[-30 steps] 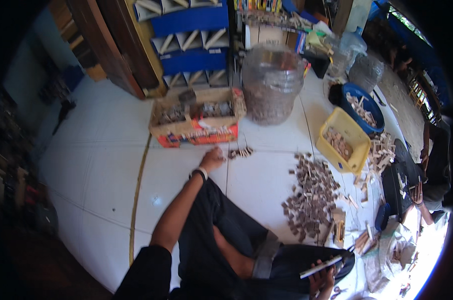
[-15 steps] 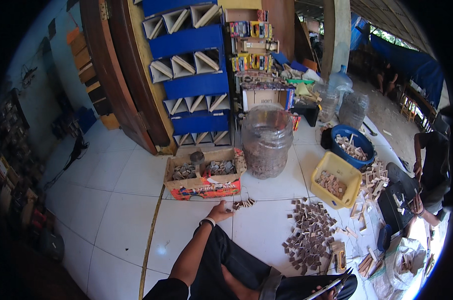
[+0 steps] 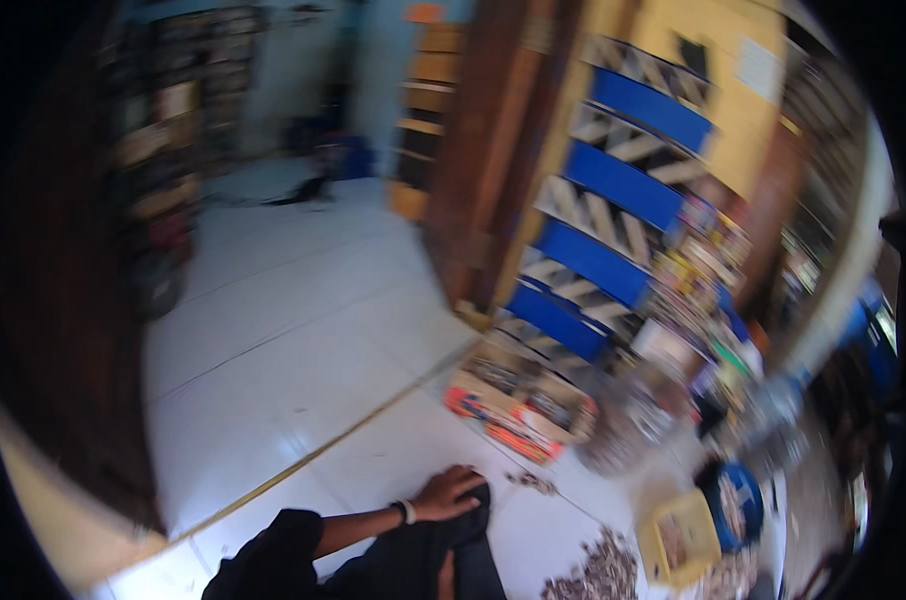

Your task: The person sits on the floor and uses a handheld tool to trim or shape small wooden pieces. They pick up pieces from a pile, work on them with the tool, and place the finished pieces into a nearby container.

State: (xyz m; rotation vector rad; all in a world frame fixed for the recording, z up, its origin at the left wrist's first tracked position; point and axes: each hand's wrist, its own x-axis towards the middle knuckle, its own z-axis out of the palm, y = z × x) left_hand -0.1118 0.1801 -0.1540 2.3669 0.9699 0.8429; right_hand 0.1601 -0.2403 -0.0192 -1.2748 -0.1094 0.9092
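My left hand (image 3: 448, 494) lies on my dark-trousered knee (image 3: 481, 508), its fingers stretched out over the cloth and holding nothing that I can see. A light band circles that wrist. Just right of the knee, a short row of small wooden pieces (image 3: 531, 483) lies on the tiles. Farther right and nearer to me spreads a heap of small brown pieces (image 3: 598, 575), cut off by the lower edge. My right hand is out of the picture. Motion smears much of the view.
Beyond the knee stands a red-printed cardboard box (image 3: 513, 440), beside a clear plastic container (image 3: 638, 415). A yellow tub (image 3: 708, 565) and blue basin (image 3: 758, 525) hold small pieces at right. A blue-and-white rack (image 3: 623, 185) leans near a brown wooden door (image 3: 478, 150).
My left hand has left the row of small pieces and come to rest on my knee. The view has swung left and tilted; my right hand and its shears-like tool have dropped out of it.
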